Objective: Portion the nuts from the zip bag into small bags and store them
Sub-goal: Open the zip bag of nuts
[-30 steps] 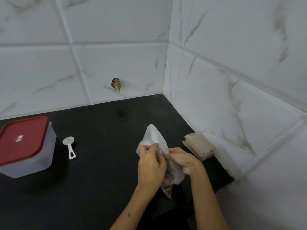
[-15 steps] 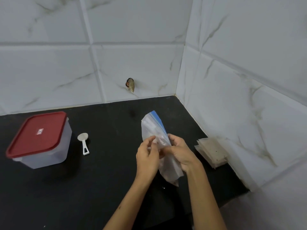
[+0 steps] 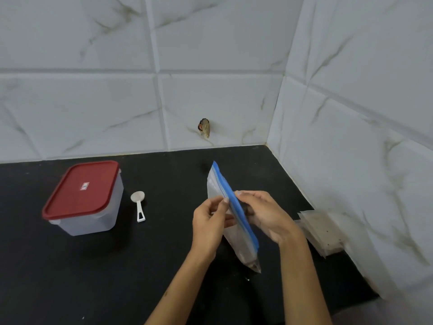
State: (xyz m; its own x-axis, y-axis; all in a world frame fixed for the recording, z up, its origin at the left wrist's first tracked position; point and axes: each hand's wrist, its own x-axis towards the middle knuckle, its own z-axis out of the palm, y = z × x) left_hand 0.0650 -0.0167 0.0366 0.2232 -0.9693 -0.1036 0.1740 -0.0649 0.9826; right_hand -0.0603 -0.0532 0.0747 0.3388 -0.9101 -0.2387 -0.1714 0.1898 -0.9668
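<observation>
Now that the bag [image 3: 230, 208] has turned its blue seal toward me, left hand [image 3: 209, 221] and right hand [image 3: 264, 215] pinch opposite lips; opening comes next.

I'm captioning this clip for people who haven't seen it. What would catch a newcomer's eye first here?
First, the zip bag with its blue seal strip, held up at centre over the black counter, pinched by the left hand and the right hand on either side of the strip. Next, the red-lidded container at the left, with a white scoop beside it. A stack of small bags lies by the right wall.
</observation>
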